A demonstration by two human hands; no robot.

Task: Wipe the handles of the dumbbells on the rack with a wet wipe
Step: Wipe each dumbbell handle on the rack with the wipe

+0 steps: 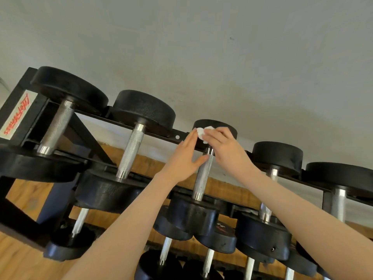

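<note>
A row of black dumbbells with knurled chrome handles lies across the top tier of a black rack [177,136]. The third dumbbell's handle [202,179] stands in the middle of the view. My right hand [223,147] pinches a small white wet wipe [202,132] at the far end of that handle, against the far black weight head [217,126]. My left hand [185,158] is beside it with straight fingers, fingertips at the wipe and thumb touching the handle. Other handles [132,150] lie to the left and right.
More dumbbells [207,259] sit on lower tiers below my forearms. A label with red lettering [17,116] marks the rack's left end. A grey wall [201,47] rises behind and a wooden floor [20,263] shows beneath.
</note>
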